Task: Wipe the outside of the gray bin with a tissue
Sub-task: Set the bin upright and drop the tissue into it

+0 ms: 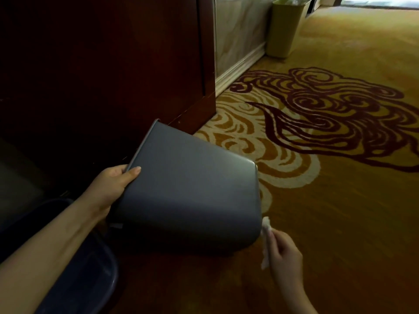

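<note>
The gray bin (188, 189) is tipped on its side above the carpet, its rim toward the left and its base toward the right. My left hand (113, 184) grips the rim, thumb on the outer wall. My right hand (283, 252) pinches a white tissue (265, 236) just off the bin's lower right corner, at the base edge. The tissue touches or nearly touches that corner; I cannot tell which.
A dark wooden cabinet (102, 64) stands behind the bin. A dark blue basin (90, 268) lies at the lower left under my forearm. A beige waste bin (285, 26) stands by the wall at the back. Patterned carpet (340, 177) spreads to the right.
</note>
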{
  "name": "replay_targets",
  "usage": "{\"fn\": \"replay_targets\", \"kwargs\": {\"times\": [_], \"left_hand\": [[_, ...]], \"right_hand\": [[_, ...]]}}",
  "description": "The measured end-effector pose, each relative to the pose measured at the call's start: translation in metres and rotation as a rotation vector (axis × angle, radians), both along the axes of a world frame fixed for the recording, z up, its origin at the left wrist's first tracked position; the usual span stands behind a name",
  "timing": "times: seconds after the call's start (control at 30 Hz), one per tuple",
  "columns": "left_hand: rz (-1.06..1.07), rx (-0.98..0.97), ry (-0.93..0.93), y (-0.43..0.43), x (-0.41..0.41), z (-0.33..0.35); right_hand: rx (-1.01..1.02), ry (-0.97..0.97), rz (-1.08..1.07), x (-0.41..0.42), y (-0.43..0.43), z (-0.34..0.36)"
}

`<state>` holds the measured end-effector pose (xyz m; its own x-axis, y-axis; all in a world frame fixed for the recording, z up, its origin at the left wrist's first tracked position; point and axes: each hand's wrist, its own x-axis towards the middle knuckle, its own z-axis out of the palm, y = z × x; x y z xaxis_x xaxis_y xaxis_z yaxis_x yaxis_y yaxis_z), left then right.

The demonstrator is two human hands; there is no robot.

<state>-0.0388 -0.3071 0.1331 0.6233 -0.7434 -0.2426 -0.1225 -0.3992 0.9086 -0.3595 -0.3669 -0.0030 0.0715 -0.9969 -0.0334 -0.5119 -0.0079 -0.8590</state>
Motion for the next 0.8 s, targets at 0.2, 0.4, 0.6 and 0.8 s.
{"fn": "replay_targets", "kwargs": {"times": [0.2,0.4,0.6,0.8], "left_hand": [[-0.295,-0.075,-0.343,-0.015,-0.003,0.040],[-0.579,-0.026,-0.949,-0.020,-0.006,0.076],[-0.718,0.037,-1.297,0.015,0.002,0.057],[-0.713,0.069,-1.340,0.041,-0.010,0.049]], "right_hand": [[0.045,-0.158,0.047,0.012,-0.019,0.047],[0.402,-0.523,0.181,0.026,-0.028,0.118],[0.357,-0.579,0.381,0.028,-0.028,0.177],[-0.161,-0.245,0.686,0.098,-0.043,0.235]]}}
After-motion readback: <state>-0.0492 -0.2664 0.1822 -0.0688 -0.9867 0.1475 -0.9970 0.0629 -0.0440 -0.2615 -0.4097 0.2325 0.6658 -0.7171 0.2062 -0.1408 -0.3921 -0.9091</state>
